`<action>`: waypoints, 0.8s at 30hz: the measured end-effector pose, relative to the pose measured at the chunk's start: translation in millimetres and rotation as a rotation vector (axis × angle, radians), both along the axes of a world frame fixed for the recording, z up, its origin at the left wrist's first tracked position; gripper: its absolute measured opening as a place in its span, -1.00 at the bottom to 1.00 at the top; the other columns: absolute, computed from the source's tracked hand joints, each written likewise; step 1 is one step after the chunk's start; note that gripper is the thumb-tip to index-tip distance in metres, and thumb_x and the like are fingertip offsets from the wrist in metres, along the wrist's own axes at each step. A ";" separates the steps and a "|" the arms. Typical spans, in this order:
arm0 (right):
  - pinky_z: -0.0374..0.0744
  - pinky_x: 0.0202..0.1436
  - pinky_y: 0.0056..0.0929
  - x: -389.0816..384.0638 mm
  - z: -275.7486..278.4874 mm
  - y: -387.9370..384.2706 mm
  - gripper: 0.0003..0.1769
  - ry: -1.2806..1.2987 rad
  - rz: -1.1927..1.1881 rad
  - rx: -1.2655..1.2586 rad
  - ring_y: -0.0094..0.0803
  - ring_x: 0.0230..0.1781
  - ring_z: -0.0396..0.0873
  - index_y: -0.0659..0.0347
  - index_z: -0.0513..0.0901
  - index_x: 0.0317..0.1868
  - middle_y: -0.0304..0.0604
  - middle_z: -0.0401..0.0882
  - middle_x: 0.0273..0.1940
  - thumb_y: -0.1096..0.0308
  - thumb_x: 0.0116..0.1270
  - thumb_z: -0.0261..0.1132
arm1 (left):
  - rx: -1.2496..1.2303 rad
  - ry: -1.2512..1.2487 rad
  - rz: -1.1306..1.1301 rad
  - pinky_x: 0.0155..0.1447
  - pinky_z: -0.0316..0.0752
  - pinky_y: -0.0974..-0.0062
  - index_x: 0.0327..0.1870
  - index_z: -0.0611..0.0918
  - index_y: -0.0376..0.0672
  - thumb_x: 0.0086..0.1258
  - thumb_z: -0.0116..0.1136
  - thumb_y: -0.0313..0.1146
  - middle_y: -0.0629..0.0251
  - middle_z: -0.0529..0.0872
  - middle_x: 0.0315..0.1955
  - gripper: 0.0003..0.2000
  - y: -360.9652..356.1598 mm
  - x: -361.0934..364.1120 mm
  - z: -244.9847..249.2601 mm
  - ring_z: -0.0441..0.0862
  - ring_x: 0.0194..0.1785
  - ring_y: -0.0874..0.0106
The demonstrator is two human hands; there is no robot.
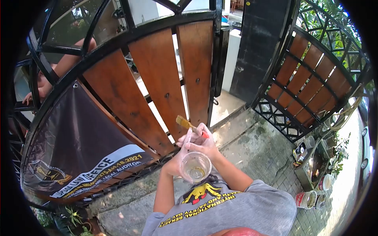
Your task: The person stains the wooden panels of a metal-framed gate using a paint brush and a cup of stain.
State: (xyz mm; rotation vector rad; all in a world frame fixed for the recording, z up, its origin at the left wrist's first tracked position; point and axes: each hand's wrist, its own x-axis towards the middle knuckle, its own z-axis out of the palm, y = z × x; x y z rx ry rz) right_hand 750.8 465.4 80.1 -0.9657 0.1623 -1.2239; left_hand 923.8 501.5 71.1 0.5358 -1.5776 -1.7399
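Observation:
In front of my grey T-shirt (232, 204), my two hands are close together. My left hand (178, 163) is closed around a clear plastic cup (201, 159) with a little yellowish liquid at its bottom. My right hand (206, 146) grips a paintbrush (183, 122) with a red-orange handle. Its brownish bristles point up and to the left, toward the gate. One finger of the left hand reaches up beside the brush. The fingers overlap, so their exact contact is partly hidden. Brown wooden slats (155, 84) in a black metal gate stand just beyond my hands.
A dark printed banner (90, 145) hangs on the gate's left part. Behind the bars, another person's hand (28, 98) and bent leg (73, 59) show. At right stand a second gate leaf (311, 74), a planter box (311, 169) and plastic tubs (306, 200) on paving.

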 end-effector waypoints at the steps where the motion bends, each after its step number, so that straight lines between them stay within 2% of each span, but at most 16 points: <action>1: 0.72 0.31 0.13 1.5 0.5 0.9 -0.43 0.006 -0.023 0.031 -0.15 0.15 0.72 0.04 0.18 -0.12 -0.06 0.63 -0.18 0.76 0.31 0.42 | -0.004 0.000 -0.011 0.52 0.38 0.32 0.70 -0.50 -0.02 -0.42 0.89 -0.30 0.23 0.15 0.60 0.78 -0.2 1.8 -5.7 0.37 0.49 0.41; 2: 0.75 0.26 0.12 5.5 -8.2 -5.0 -0.41 -0.018 -0.028 -0.036 -0.17 0.11 0.73 0.04 0.17 -0.13 -0.11 0.59 -0.21 0.76 0.29 0.44 | -0.013 -0.001 -0.020 0.52 0.38 0.32 0.70 -0.48 -0.02 -0.40 0.89 -0.31 0.24 0.15 0.60 0.76 -4.2 3.2 -8.3 0.38 0.49 0.41; 4: 0.81 0.13 -0.01 9.5 -6.4 -5.5 -0.39 -0.019 -0.075 0.021 -0.21 -0.07 0.78 0.05 0.18 -0.15 -0.07 0.63 -0.28 0.74 0.26 0.49 | -0.064 -0.097 0.000 0.61 0.25 0.28 0.71 -0.41 -0.15 -0.37 0.88 -0.22 0.14 0.14 0.62 0.71 -3.0 2.3 4.3 0.26 0.58 0.34; 7: 0.82 -0.02 -0.16 11.9 -14.0 -8.3 -0.37 0.107 -0.187 -0.021 -0.26 -0.26 0.78 0.07 0.18 -0.16 -0.05 0.64 -0.39 0.71 0.23 0.53 | -0.256 -0.296 0.019 0.69 0.09 0.29 0.69 -0.37 -0.28 -0.36 0.87 -0.11 0.05 0.06 0.66 0.70 -3.0 0.7 2.2 0.08 0.67 0.27; 9: 0.81 -0.09 -0.23 16.8 -12.2 -5.2 -0.37 0.153 -0.210 0.008 -0.28 -0.35 0.75 0.07 0.18 -0.16 -0.04 0.65 -0.44 0.69 0.22 0.55 | -0.190 -0.458 -0.070 0.68 0.11 0.30 0.70 -0.34 -0.27 -0.37 0.88 -0.11 0.06 0.01 0.67 0.69 -5.4 7.0 -10.0 0.08 0.67 0.28; 10: 0.80 -0.13 -0.26 18.0 -10.2 -4.4 -0.36 0.176 -0.224 0.022 -0.29 -0.39 0.74 0.08 0.18 -0.16 -0.03 0.65 -0.47 0.68 0.22 0.56 | -0.179 -0.391 -0.051 0.66 0.14 0.31 0.70 -0.35 -0.25 -0.39 0.88 -0.11 0.08 0.02 0.67 0.70 -5.8 8.5 -12.8 0.12 0.65 0.31; 11: 0.81 0.00 -0.19 16.9 -18.0 -10.2 -0.40 0.170 -0.144 -0.060 -0.21 -0.24 0.79 0.07 0.17 -0.13 0.04 0.70 -0.33 0.69 0.27 0.51 | -0.170 -0.323 -0.034 0.64 0.18 0.32 0.71 -0.36 -0.23 -0.40 0.88 -0.12 0.09 0.03 0.67 0.71 -6.0 9.5 -13.9 0.16 0.64 0.33; 14: 0.79 0.13 -0.08 21.1 -2.0 -5.2 -0.45 -0.008 0.063 -0.055 -0.10 -0.07 0.80 0.05 0.17 -0.11 0.20 0.72 -0.11 0.69 0.35 0.43 | -0.012 -0.010 -0.016 0.58 0.27 0.34 0.71 -0.40 -0.17 -0.42 0.89 -0.14 0.14 0.03 0.67 0.74 -2.7 14.7 -14.2 0.26 0.58 0.40; 15: 0.73 0.25 0.03 15.6 -2.2 -3.7 -0.48 0.036 0.125 -0.046 0.01 0.10 0.76 0.05 0.17 -0.08 0.30 0.68 0.04 0.70 0.39 0.38 | 0.060 0.047 -0.065 0.53 0.34 0.36 0.71 -0.44 -0.13 -0.42 0.89 -0.17 0.20 0.00 0.68 0.76 -0.8 21.3 -13.4 0.30 0.54 0.43; 17: 0.74 0.22 0.03 16.2 -5.4 -3.0 -0.47 0.080 0.104 -0.041 0.03 0.08 0.77 0.04 0.16 -0.08 0.31 0.69 0.03 0.71 0.39 0.38 | 0.074 0.008 0.008 0.58 0.27 0.30 0.70 -0.46 -0.13 -0.47 0.91 -0.07 0.19 -0.06 0.69 0.80 3.0 23.8 -25.7 0.22 0.59 0.40; 19: 0.76 0.18 0.02 19.6 -13.2 -5.0 -0.46 0.089 0.086 -0.036 0.03 0.04 0.78 0.03 0.15 -0.09 0.30 0.70 0.00 0.71 0.38 0.38 | -0.035 -0.061 0.031 0.60 0.24 0.29 0.69 -0.47 -0.14 -0.46 0.91 -0.05 0.17 -0.08 0.69 0.81 -0.7 27.1 -34.5 0.18 0.61 0.39; 21: 0.77 0.14 0.01 26.5 -21.8 -7.6 -0.45 0.053 0.065 -0.030 0.02 -0.01 0.80 0.03 0.15 -0.10 0.26 0.72 -0.05 0.72 0.37 0.39 | -0.268 -0.172 0.000 0.59 0.25 0.31 0.69 -0.47 -0.15 -0.39 0.90 -0.11 0.16 -0.05 0.67 0.77 -5.2 33.6 -32.2 0.20 0.59 0.39; 24: 0.79 0.07 -0.01 30.7 -20.0 -2.1 -0.43 0.080 0.030 -0.022 0.00 -0.10 0.81 0.01 0.14 -0.12 0.22 0.73 -0.13 0.72 0.35 0.40 | -0.052 -0.215 0.029 0.59 0.26 0.32 0.69 -0.46 -0.17 -0.32 0.88 -0.19 0.15 -0.02 0.65 0.72 10.5 31.3 -18.3 0.17 0.59 0.42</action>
